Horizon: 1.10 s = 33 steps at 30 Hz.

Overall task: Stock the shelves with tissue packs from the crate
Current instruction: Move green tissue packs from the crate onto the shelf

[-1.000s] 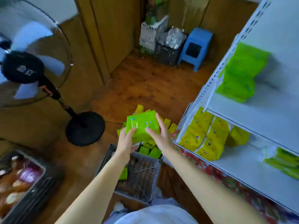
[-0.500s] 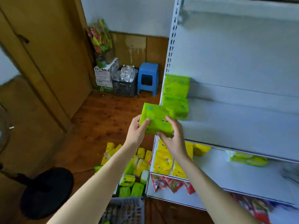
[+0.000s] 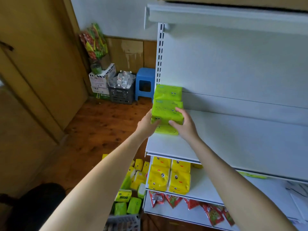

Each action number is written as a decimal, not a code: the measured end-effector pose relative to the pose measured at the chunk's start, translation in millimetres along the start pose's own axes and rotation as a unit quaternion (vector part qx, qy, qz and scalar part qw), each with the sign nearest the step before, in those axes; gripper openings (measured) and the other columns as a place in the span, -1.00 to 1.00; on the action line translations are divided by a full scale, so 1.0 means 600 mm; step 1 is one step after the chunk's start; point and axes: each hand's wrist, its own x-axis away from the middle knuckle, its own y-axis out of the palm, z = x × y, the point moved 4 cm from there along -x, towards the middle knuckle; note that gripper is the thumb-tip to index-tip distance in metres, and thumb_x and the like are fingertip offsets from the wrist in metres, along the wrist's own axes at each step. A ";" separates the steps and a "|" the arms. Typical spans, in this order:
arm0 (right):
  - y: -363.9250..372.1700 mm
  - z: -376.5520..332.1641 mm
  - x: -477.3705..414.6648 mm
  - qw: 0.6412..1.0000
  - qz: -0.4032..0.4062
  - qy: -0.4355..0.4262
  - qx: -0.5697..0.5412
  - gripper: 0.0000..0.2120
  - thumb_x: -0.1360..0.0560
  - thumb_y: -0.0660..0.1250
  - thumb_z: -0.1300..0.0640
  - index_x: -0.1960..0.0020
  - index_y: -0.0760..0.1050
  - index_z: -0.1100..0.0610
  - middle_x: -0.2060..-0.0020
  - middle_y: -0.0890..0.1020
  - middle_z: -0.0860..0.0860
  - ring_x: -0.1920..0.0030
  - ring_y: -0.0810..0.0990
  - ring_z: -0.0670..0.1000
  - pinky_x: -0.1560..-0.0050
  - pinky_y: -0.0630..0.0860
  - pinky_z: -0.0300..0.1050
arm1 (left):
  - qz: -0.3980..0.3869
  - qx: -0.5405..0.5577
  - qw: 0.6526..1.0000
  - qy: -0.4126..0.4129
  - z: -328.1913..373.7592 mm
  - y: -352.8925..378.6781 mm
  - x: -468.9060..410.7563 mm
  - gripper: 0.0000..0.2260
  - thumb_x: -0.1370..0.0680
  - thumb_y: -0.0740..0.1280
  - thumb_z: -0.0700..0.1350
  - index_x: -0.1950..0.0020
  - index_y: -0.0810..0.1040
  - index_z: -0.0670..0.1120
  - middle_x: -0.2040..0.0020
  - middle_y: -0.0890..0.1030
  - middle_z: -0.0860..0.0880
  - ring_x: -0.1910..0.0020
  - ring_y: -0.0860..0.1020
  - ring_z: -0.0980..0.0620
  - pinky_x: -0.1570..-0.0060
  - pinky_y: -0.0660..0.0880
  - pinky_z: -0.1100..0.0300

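1. Head view, centre: both bare hands close on a green tissue pack (image 3: 167, 114) at the left end of the white middle shelf (image 3: 233, 144). The left hand (image 3: 147, 124) presses its near-left corner and the right hand (image 3: 184, 125) wraps its near-right corner, fingers (image 3: 180, 111) lying over the top face.
2. The held pack sits on top of another green pack (image 3: 166, 130) that lies flat on the shelf. At 12 o'clock from it, a further green pack (image 3: 168, 92) stands against the shelf's back panel, just beside the slotted upright (image 3: 160, 55).
3. At 6 o'clock, on the shelf below, yellow tissue packs (image 3: 170, 175) stand in two close columns at the left end. Lower again, red snack sachets (image 3: 191, 205) line the front edge of the bottom shelf.
4. At 7 o'clock, loose yellow and green packs (image 3: 133, 185) lie heaped on the wooden floor (image 3: 100, 127) beside the shelving, with the rim of a grey crate (image 3: 123, 221) at the bottom edge of the picture.
5. At 10 o'clock, in the far corner, a blue stool (image 3: 145, 82), a dark basket of clear bottles (image 3: 121, 92) and a white carton (image 3: 101, 82) stand against the wall.
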 end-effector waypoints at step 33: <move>0.274 -0.009 0.276 0.935 -0.348 -0.062 0.034 -0.55 -0.52 0.31 0.13 -0.39 0.32 0.10 -0.31 0.38 0.05 -0.34 0.35 -0.01 -0.29 0.33 -0.14 | 0.053 0.131 0.901 -0.410 -0.355 -0.049 0.340 -0.66 -0.61 0.19 -0.04 -0.32 0.41 -0.19 -0.03 0.53 -0.10 0.12 0.53 0.02 0.21 0.44 0.15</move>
